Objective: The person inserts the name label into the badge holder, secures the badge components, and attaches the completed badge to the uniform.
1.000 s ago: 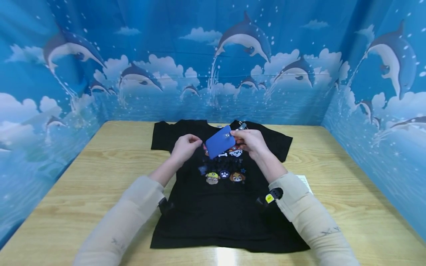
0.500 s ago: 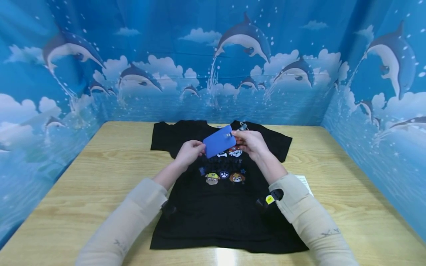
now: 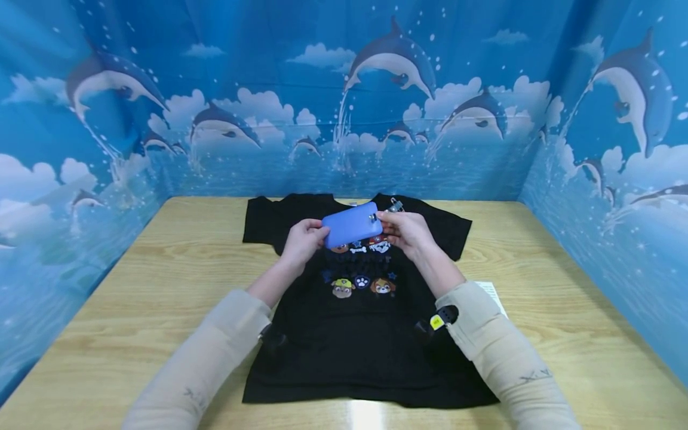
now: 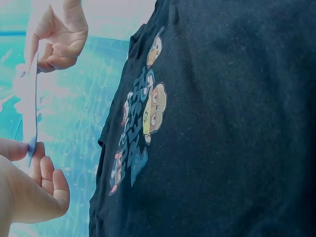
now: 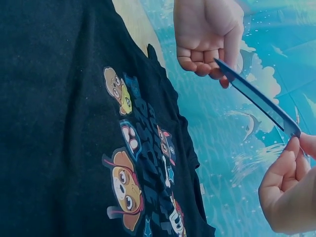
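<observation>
A flat blue badge holder (image 3: 350,226) with a metal stud at its right end is held above a black T-shirt (image 3: 355,346). My left hand (image 3: 304,242) pinches its left end between thumb and fingers. My right hand (image 3: 409,232) pinches the other end, beside the stud. A small metal clip (image 3: 395,205) shows just behind the right hand; how it joins the holder is hidden. Seen edge-on in the left wrist view, the holder (image 4: 30,106) spans both hands. In the right wrist view the holder (image 5: 256,96) looks slightly gaping along its edge.
The T-shirt lies flat, with cartoon dog prints (image 3: 361,286) on its chest. A white printed paper (image 3: 490,295) sticks out from beneath the right forearm. Dolphin-patterned curtains (image 3: 333,119) stand behind and beside the wooden table (image 3: 177,280).
My left hand has come right and taken hold of the badge holder's left end. The holder has tilted to lie more level and face upward. The right hand has stayed nearly in place.
</observation>
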`<control>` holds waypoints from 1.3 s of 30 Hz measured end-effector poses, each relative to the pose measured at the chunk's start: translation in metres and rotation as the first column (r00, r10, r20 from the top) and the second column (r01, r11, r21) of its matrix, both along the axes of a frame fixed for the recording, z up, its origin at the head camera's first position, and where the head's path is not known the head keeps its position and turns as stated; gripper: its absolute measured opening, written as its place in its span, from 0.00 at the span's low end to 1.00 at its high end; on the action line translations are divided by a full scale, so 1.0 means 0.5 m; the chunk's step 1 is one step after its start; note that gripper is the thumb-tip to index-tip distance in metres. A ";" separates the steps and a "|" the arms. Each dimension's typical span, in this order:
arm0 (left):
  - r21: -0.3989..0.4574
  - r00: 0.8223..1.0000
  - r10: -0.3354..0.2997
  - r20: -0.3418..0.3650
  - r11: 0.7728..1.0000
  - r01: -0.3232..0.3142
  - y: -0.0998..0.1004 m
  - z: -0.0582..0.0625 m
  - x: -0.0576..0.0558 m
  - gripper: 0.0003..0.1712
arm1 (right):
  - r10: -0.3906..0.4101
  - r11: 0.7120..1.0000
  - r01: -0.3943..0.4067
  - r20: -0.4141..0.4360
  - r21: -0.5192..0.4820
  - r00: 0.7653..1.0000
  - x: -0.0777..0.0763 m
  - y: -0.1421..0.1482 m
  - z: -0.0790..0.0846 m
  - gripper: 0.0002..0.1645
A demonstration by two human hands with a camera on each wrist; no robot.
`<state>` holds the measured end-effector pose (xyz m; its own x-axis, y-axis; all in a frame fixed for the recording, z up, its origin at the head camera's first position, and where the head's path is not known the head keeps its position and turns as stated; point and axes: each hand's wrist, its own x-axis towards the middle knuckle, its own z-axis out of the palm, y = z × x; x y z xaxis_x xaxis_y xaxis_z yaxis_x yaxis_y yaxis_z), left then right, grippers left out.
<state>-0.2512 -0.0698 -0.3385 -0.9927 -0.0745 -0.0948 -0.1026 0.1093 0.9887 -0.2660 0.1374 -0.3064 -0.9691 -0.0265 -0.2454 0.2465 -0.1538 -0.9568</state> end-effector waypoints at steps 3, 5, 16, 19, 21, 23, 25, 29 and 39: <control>-0.012 1.000 0.002 0.008 1.000 -0.002 -0.006 0.004 -0.002 0.17 | 0.005 1.000 -0.005 0.007 -0.010 1.000 -0.003 0.000 -0.002 0.08; -0.009 1.000 0.003 0.008 1.000 -0.003 -0.009 0.007 -0.002 0.17 | 0.010 1.000 -0.010 0.013 -0.008 1.000 -0.003 0.000 -0.004 0.08; 0.061 1.000 0.030 0.003 0.998 -0.030 -0.025 0.016 -0.007 0.12 | 0.036 0.998 -0.037 0.014 0.058 0.999 -0.003 -0.004 -0.011 0.06; 0.070 0.999 0.035 0.007 0.997 -0.035 -0.026 0.017 -0.006 0.11 | 0.023 0.995 -0.023 0.005 0.100 1.000 -0.005 -0.005 -0.014 0.04; 0.076 0.999 0.034 0.008 0.996 -0.035 -0.026 0.017 -0.006 0.11 | 0.001 0.992 -0.001 -0.002 0.129 1.000 -0.007 -0.006 -0.016 0.03; 0.075 1.000 0.027 0.008 0.997 -0.028 -0.025 0.018 -0.005 0.11 | -0.015 0.987 0.017 -0.015 0.159 1.000 -0.007 -0.006 -0.017 0.02; 0.078 1.000 0.020 0.011 0.997 -0.020 -0.022 0.018 -0.005 0.11 | -0.033 0.982 0.037 -0.026 0.185 0.999 -0.008 -0.005 -0.018 0.04; 0.085 1.000 0.010 0.010 0.996 -0.011 -0.015 0.020 -0.004 0.10 | -0.055 0.969 0.064 -0.045 0.237 0.997 -0.010 -0.003 -0.019 0.11; 0.115 1.000 0.019 -0.018 0.993 -0.017 -0.004 0.032 -0.006 0.12 | -0.072 0.960 0.078 -0.034 0.268 0.997 -0.016 0.005 -0.019 0.12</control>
<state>-0.2541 -0.0718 -0.3227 -0.9930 -0.0821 -0.0846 -0.0843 -0.0068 0.9964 -0.2741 0.1401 -0.3157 -0.9713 0.1105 -0.2105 0.2210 0.0930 -0.9708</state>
